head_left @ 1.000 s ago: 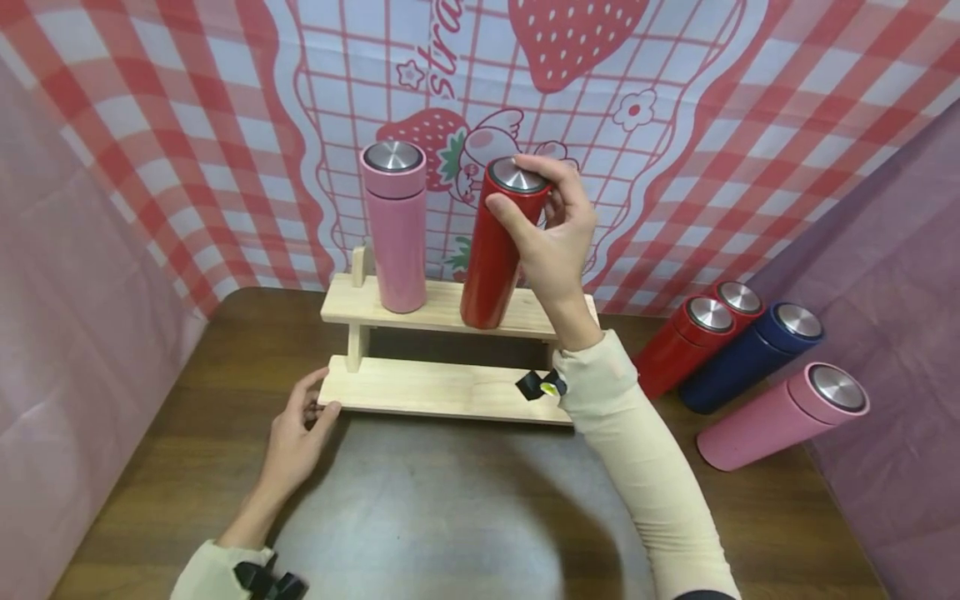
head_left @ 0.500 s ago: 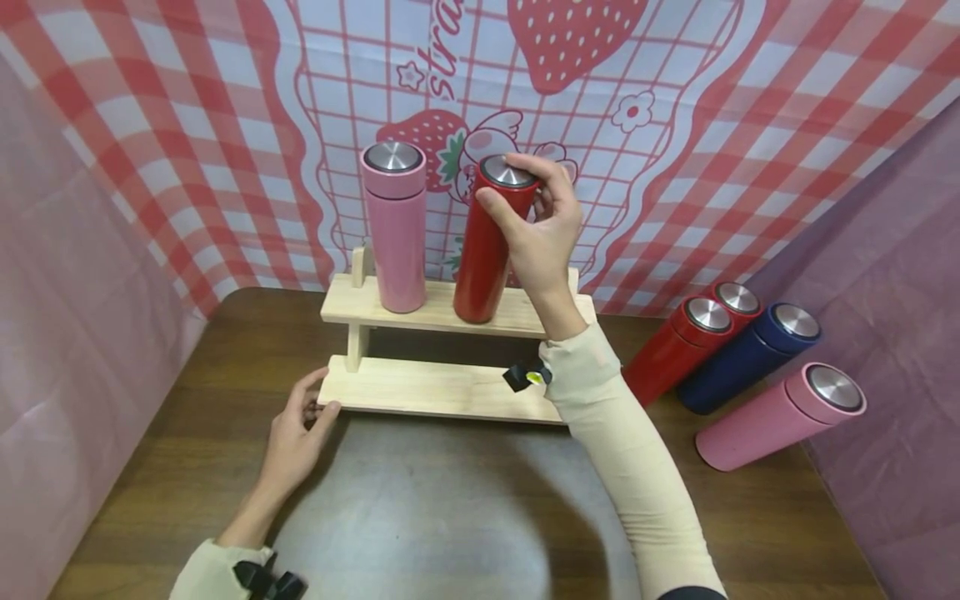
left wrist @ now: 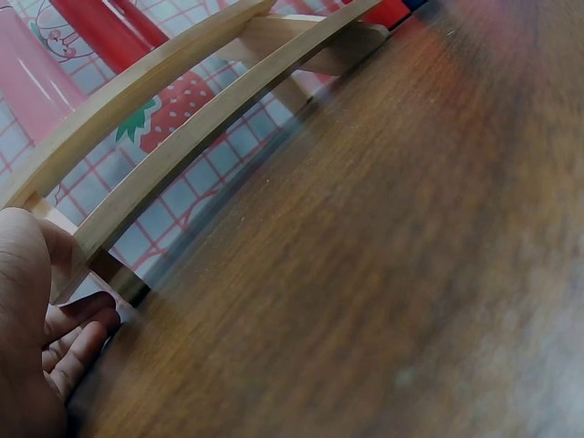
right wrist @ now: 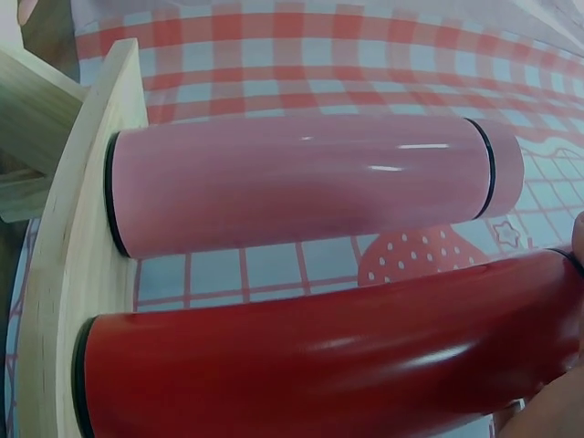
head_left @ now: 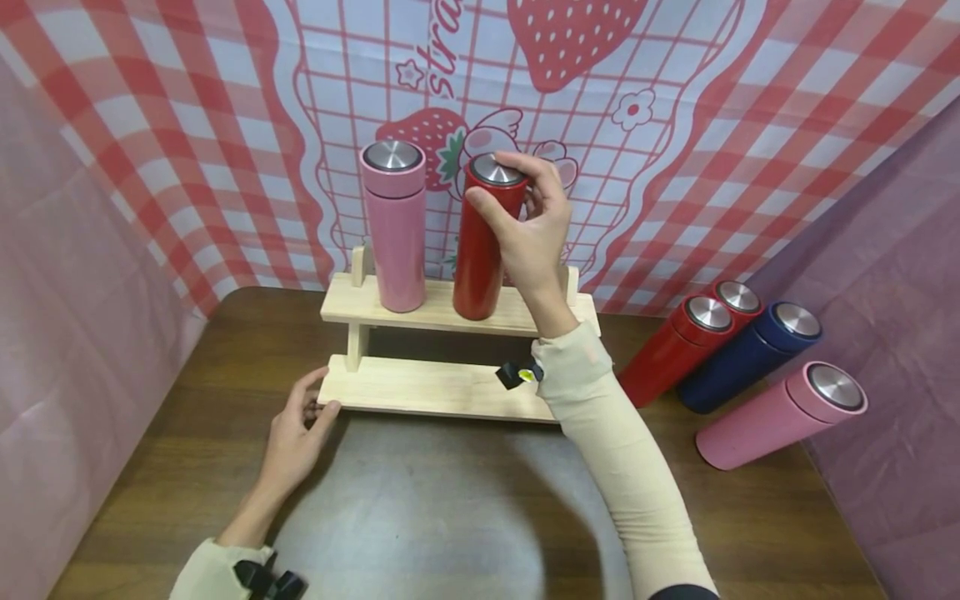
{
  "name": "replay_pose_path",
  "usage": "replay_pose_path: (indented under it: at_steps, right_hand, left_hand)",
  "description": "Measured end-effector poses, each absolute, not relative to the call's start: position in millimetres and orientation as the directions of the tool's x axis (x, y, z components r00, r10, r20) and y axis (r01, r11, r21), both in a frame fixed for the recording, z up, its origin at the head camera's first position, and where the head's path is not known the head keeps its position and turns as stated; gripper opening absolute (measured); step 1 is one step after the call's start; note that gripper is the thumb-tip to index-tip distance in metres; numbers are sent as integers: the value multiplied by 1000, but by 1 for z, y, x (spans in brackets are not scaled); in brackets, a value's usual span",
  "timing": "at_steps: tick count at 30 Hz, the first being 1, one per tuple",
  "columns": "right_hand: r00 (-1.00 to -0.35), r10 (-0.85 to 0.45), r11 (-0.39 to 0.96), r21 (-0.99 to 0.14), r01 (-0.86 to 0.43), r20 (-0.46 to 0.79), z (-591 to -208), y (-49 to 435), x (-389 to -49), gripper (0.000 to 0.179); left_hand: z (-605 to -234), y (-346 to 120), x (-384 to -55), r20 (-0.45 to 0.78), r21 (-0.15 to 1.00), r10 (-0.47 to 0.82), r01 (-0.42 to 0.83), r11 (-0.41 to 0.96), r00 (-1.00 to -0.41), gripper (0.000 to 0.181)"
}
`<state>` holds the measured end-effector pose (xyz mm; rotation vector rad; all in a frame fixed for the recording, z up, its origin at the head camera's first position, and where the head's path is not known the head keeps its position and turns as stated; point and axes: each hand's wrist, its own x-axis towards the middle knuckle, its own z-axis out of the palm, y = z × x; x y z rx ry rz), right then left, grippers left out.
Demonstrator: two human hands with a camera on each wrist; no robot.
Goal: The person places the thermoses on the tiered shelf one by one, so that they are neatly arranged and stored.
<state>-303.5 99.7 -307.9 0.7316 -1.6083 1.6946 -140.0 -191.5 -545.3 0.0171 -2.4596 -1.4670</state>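
Observation:
My right hand grips a red thermos around its top, with the thumb at the near side and a finger over the silver lid. The thermos stands upright on the upper board of a two-tier wooden rack; the right wrist view has its base right at the board. To its left, a gap apart, a pink thermos stands on the same board. My left hand holds the left end of the lower board between thumb and fingers, and the left wrist view shows its curled fingers beside that end.
On the brown table, to the right of the rack, stand a red thermos, another red one behind it, a blue thermos and a pink thermos. A strawberry-print checked cloth hangs close behind the rack.
My right hand has moved left with the red thermos, bringing it nearer the pink one and further back on the upper board. The left hand has stayed at the rack's end.

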Motion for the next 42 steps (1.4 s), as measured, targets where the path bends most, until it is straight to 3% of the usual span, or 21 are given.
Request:
replay_pose_path:
  at_steps: [21, 29, 35, 42]
  right_hand:
    - [-639, -27, 14, -639, -769, 769, -307, 109, -303, 56]
    - [-663, -13, -2, -663, -748, 748, -307, 108, -302, 73]
    - [-661, -21, 17, -661, -750, 750, -310, 111, -305, 109]
    - [-638, -23, 46, -637, -769, 769, -311, 116, -305, 114]
  left_hand:
    - [-545, -192, -138, 256, 860, -157, 150, 488, -954, 53]
    - [-544, -191, -139, 247, 856, -147, 144, 497, -958, 54]
    - [-543, -191, -139, 228, 861, -150, 127, 492, -962, 54]
    - [-543, -191, -139, 227, 862, -149, 127, 491, -962, 55]
